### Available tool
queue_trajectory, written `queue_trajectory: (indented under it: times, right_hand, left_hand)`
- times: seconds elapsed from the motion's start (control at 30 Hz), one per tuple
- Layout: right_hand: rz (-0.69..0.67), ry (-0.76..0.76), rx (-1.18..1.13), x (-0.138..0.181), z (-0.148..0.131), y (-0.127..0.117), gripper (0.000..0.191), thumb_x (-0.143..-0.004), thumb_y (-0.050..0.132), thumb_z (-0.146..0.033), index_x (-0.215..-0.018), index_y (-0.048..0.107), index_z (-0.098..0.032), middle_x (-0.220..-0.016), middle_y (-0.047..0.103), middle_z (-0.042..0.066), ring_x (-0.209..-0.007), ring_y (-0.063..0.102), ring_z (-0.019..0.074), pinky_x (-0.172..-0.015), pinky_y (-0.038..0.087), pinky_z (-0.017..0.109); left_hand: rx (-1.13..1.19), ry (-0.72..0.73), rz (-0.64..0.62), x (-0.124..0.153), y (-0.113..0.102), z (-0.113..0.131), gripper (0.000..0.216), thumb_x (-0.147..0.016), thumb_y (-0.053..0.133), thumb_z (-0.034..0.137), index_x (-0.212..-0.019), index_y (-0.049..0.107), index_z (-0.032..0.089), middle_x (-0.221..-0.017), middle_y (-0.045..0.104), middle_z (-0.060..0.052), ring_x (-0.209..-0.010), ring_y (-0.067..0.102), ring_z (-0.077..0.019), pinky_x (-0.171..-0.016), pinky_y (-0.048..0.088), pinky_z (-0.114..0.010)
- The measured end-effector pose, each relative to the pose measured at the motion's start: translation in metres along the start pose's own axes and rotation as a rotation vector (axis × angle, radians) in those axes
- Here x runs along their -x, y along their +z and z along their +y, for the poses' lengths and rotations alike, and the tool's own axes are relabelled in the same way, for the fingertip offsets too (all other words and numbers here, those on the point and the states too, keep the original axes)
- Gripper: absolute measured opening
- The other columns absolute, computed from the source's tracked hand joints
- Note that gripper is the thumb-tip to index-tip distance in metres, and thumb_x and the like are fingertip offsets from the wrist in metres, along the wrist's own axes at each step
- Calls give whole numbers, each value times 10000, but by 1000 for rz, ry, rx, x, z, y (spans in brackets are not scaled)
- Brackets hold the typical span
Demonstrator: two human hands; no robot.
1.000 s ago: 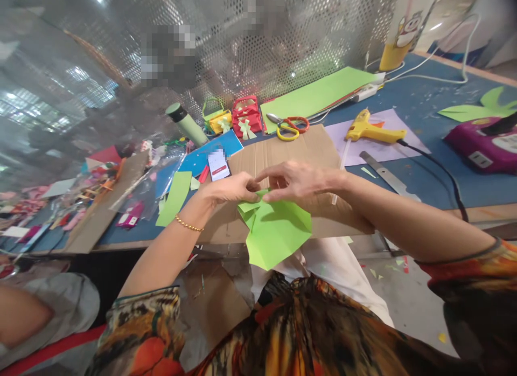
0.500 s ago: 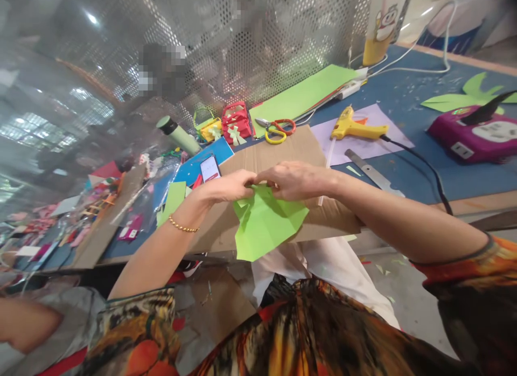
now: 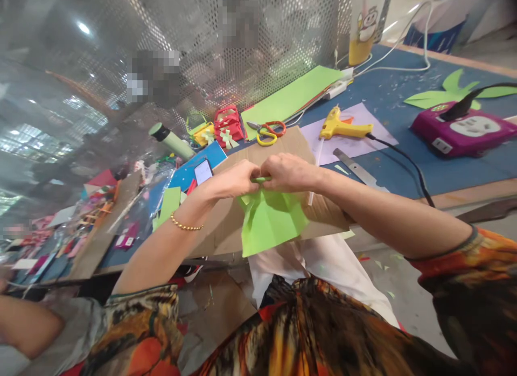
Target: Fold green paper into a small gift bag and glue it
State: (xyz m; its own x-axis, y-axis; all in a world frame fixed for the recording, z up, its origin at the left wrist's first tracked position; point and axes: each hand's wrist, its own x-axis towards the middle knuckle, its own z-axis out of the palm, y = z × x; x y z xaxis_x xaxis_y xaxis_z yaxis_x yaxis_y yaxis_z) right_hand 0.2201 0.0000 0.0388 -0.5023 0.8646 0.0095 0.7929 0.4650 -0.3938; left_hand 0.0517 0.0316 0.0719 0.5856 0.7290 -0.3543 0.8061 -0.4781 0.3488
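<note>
Left hand [image 3: 232, 182] and right hand [image 3: 288, 173] meet; each grip pinches the folded top of the green paper [image 3: 272, 220], likely to keep pleats gathered; it hangs over the cardboard [image 3: 283, 144] at the bench [image 3: 444, 174] edge.

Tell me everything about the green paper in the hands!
The green paper is a bright lime sheet, thin and matte, creased into several folds that spread downward from a bunched top edge. The left hand and right hand pinch that top edge from either side, fingers closed on it. It hangs in front of the brown cardboard sheet, its lower corner pointing down past the cardboard's near edge.
</note>
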Motion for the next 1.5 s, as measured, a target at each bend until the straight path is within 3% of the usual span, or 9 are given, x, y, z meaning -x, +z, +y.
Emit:
queue_trajectory:
  times: [0.2, 0.43, 0.83, 0.97, 1.1, 1.23, 1.33, 1.5]
  right_hand:
    - [-1, -44, -208, -6, 10, -1, 281, -847, 645, -230, -1098, 759, -175, -936, 736, 57, -759, 602, 148, -621, 348, 269]
    - [-28, -151, -266, -12, 14, 6, 57, -802, 641, -217, -774, 650, -168, -628, 526, -26, -584, 435, 95, -563, 272, 267]
    - [-64, -114, -497, -12, 22, 11, 77, -720, 606, -170, -643, 616, -165, -603, 501, -50, -580, 416, 81, -562, 281, 260]
    - [-11, -128, -592, -14, 26, 11, 256, -739, 634, -261, -551, 480, -180, -543, 368, -70, -557, 358, 72, -539, 244, 259]
    - [15, -114, -648, -14, 26, 10, 155, -738, 585, -248, -602, 559, -176, -558, 445, -55, -559, 419, 84, -529, 287, 247]
    - [46, -118, -653, -15, 23, 11, 134, -724, 585, -234, -605, 573, -173, -562, 463, -47, -564, 440, 89, -532, 308, 244]
    - [53, -124, -631, -17, 22, 14, 155, -740, 572, -242, -603, 571, -172, -561, 454, -49, -555, 423, 84, -527, 294, 245]
    - [52, -198, -613, -17, 23, 16, 203, -760, 563, -277, -586, 544, -175, -547, 435, -55, -554, 399, 80, -533, 266, 247]
  left_hand:
    - [78, -9, 159, 1, 1, -2, 204, -662, 695, 259, -801, 560, 194, -733, 566, 21, -680, 501, -137, -580, 343, -254]
    - [214, 49, 112, 2, 5, -11, 291, -663, 746, 241, -888, 569, 193, -809, 587, 5, -729, 550, -152, -636, 416, -277]
    - [87, 128, 48, 7, 5, 6, 617, -676, 660, 140, -1288, 579, 127, -1019, 667, -67, -815, 601, -177, -655, 443, -286]
    - [206, 0, 139, 31, 0, 3, 860, -793, 716, 328, -1563, 382, 137, -1078, 681, -105, -923, 655, -222, -748, 508, -319]
    - [327, -110, 215, 62, -1, -4, 1155, -721, 809, 325, -1667, 158, 201, -1196, 640, -131, -940, 674, -224, -811, 543, -358]
    - [252, -224, 265, 71, 7, -11, 1143, -730, 726, 174, -1681, 94, 213, -1057, 652, -82, -866, 649, -195, -741, 503, -322]
    - [288, -241, 293, 64, 13, -15, 1106, -738, 716, 163, -1674, 127, 189, -908, 643, -31, -796, 608, -179, -677, 459, -295]
    - [330, -244, 302, 52, 18, -14, 1016, -687, 834, 303, -1570, 376, 100, -836, 633, -20, -709, 572, -164, -598, 431, -280]
